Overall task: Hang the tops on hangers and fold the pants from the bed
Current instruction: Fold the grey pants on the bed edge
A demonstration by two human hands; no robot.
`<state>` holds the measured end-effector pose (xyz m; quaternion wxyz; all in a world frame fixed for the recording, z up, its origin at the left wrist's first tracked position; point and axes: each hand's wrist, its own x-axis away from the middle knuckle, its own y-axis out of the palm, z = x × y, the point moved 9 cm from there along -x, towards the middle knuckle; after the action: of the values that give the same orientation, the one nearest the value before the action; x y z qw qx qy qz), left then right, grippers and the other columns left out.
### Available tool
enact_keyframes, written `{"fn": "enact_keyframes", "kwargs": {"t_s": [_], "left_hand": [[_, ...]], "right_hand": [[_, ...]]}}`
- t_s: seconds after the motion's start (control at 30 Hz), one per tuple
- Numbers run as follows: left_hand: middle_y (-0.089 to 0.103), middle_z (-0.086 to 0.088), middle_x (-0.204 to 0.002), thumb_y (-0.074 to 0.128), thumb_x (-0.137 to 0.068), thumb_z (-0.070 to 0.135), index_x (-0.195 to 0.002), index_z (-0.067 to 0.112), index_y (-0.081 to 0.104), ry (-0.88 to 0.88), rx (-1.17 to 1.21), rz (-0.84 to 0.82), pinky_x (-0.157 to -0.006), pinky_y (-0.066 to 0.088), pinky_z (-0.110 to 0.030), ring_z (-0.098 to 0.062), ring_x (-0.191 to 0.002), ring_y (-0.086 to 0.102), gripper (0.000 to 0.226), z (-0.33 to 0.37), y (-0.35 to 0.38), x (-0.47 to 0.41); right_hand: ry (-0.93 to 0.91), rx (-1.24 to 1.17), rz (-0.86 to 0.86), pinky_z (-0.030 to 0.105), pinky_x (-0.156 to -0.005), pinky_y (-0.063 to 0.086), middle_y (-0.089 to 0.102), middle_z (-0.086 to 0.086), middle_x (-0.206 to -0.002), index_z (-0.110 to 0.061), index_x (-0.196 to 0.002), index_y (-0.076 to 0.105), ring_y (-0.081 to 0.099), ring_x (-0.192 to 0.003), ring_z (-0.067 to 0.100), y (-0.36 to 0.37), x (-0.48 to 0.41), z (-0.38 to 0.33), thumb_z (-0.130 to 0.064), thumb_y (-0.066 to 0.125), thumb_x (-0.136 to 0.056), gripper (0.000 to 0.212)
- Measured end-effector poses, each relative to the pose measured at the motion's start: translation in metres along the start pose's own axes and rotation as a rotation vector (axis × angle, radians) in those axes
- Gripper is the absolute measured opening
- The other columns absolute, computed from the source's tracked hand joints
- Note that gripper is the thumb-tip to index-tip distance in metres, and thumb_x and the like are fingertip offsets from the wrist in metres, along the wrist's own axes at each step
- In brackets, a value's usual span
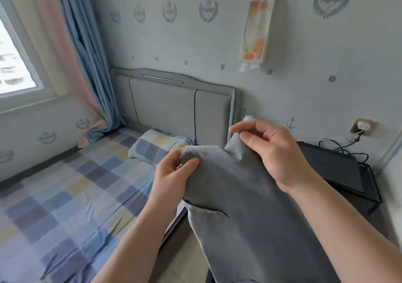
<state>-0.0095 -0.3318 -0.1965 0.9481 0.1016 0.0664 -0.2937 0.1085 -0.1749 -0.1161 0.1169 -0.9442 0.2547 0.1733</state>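
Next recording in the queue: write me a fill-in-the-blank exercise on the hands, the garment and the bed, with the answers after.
1. The grey garment is held up by ____ hands.
2. The left hand grips its top edge with the ____ on the near side of the cloth, while the right hand pinches a raised corner.
3. The bed sheet has a ____ pattern.
4. The pillow lies at the base of the grey padded ____.

Missing words: both; thumb; checked; headboard.
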Motion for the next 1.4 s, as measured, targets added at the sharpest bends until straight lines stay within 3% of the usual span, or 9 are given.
{"fn": "enact_keyframes", "kwargs": {"t_s": [0.13, 0.27, 0.33, 0.53, 0.67, 0.77, 0.97, 1.23, 1.4], "left_hand": [[0.067, -0.005, -0.081, 0.062, -0.094, -0.001, -0.09, 0.008, 0.068, 0.202, 0.04, 0.09, -0.071, 0.048, -0.024, -0.013, -0.079, 0.06, 0.011, 0.057, -0.025, -0.008], [0.066, 0.001, -0.079, 0.063, -0.094, 0.001, -0.086, 0.016, 0.067, 0.378, 0.087, 0.165, -0.067, 0.049, -0.018, -0.009, -0.076, 0.058, 0.017, 0.121, -0.064, -0.019], [0.067, 0.0, -0.082, 0.066, -0.09, 0.01, -0.085, 0.021, 0.068, 0.468, 0.1, 0.207, -0.071, 0.05, -0.023, -0.012, -0.079, 0.06, 0.012, 0.158, -0.092, -0.022], [0.072, -0.009, -0.098, 0.066, -0.089, 0.02, -0.092, 0.024, 0.07, 0.629, -0.008, 0.35, -0.086, 0.054, -0.047, -0.032, -0.096, 0.066, 0.007, 0.263, -0.208, -0.03], [0.073, 0.003, -0.091, 0.063, -0.094, 0.01, -0.095, 0.02, 0.071, 0.709, -0.166, 0.438, -0.075, 0.056, -0.025, -0.006, -0.089, 0.068, 0.012, 0.32, -0.291, -0.04], [0.072, 0.01, -0.09, 0.063, -0.093, 0.008, -0.094, 0.02, 0.07, 0.737, -0.286, 0.482, -0.067, 0.05, -0.011, 0.012, -0.082, 0.062, 0.014, 0.353, -0.348, -0.048], [0.067, 0.025, -0.075, 0.061, -0.092, 0.006, -0.087, 0.026, 0.068, 0.773, -0.43, 0.594, -0.056, 0.042, -0.004, 0.016, -0.072, 0.06, 0.022, 0.405, -0.449, -0.058], [0.066, 0.027, -0.072, 0.054, -0.094, 0.008, -0.09, 0.03, 0.069, 0.722, -0.547, 0.761, -0.056, 0.042, -0.006, 0.012, -0.066, 0.059, 0.026, 0.44, -0.544, -0.088], [0.067, 0.028, -0.067, 0.057, -0.093, 0.006, -0.085, 0.03, 0.066, 0.544, -0.591, 0.798, -0.05, 0.043, -0.007, 0.012, -0.062, 0.062, 0.027, 0.401, -0.59, -0.12]], "right_hand": [[-0.118, 0.066, -0.019, 0.01, -0.058, 0.036, 0.06, -0.014, -0.064, -0.033, -0.087, 0.078, 0.047, -0.061, 0.001, 0.028, -0.021, -0.044, -0.01, 0.057, -0.1, 0.034], [-0.271, 0.069, -0.047, 0.017, -0.061, 0.038, 0.063, -0.002, -0.069, -0.032, -0.089, 0.078, 0.049, -0.067, 0.006, 0.073, -0.045, -0.108, -0.016, 0.059, -0.095, 0.026], [-0.349, 0.038, -0.054, 0.01, -0.063, 0.039, 0.067, -0.014, -0.072, -0.029, -0.086, 0.078, 0.052, -0.068, 0.0, 0.102, -0.06, -0.141, -0.016, 0.059, -0.093, 0.024], [-0.498, -0.022, -0.064, 0.01, -0.069, 0.043, 0.07, -0.014, -0.078, -0.032, -0.085, 0.078, 0.059, -0.075, -0.001, 0.212, -0.11, -0.217, -0.011, 0.059, -0.098, 0.031], [-0.516, -0.092, -0.039, 0.005, -0.074, 0.045, 0.074, -0.019, -0.091, -0.031, -0.087, 0.078, 0.064, -0.088, -0.006, 0.29, -0.148, -0.24, -0.012, 0.059, -0.098, 0.029], [-0.504, -0.134, -0.033, 0.004, -0.072, 0.045, 0.074, -0.022, -0.093, -0.031, -0.088, 0.079, 0.063, -0.09, -0.009, 0.347, -0.176, -0.247, -0.012, 0.058, -0.098, 0.03], [-0.507, -0.203, -0.065, 0.017, -0.084, 0.047, 0.073, -0.023, -0.096, -0.033, -0.094, 0.079, 0.063, -0.094, -0.009, 0.45, -0.219, -0.258, -0.016, 0.058, -0.099, 0.028], [-0.561, -0.27, -0.221, 0.007, -0.076, 0.05, 0.073, -0.023, -0.095, -0.04, -0.088, 0.074, 0.064, -0.094, -0.009, 0.558, -0.261, -0.262, -0.015, 0.059, -0.099, 0.031], [-0.465, -0.221, -0.399, 0.035, -0.083, 0.058, 0.074, -0.016, -0.092, -0.039, -0.086, 0.076, 0.068, -0.092, 0.005, 0.618, -0.303, -0.196, -0.016, 0.063, -0.095, 0.028]]}}
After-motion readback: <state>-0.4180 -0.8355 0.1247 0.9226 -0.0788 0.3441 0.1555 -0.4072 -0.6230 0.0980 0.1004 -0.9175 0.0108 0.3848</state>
